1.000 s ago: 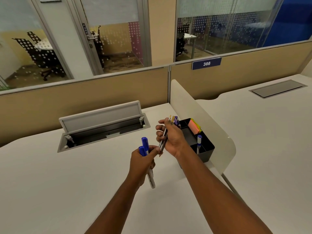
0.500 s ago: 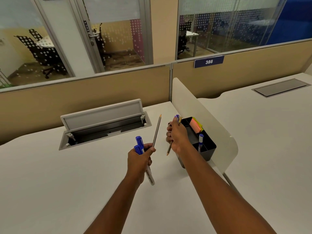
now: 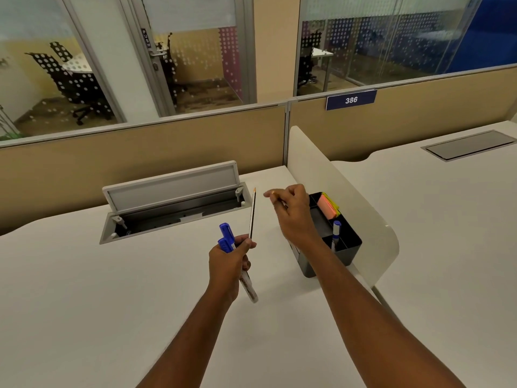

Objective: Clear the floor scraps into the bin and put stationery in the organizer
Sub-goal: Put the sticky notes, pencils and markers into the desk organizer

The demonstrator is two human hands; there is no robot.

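The left hand (image 3: 229, 259) grips two blue-capped markers (image 3: 227, 239) and a pencil (image 3: 252, 214); the right hand (image 3: 293, 214), fingers loosely curled and holding nothing, hovers beside the black organizer (image 3: 347, 242) on the desk (image 3: 112, 289).

Left hand (image 3: 228, 257) is being held raised in a closed grip, forearm extended forward. Right hand (image 3: 293, 212) is being held higher, fingers (image 3: 272, 194) loosely curled, thumb meeting forefinger.
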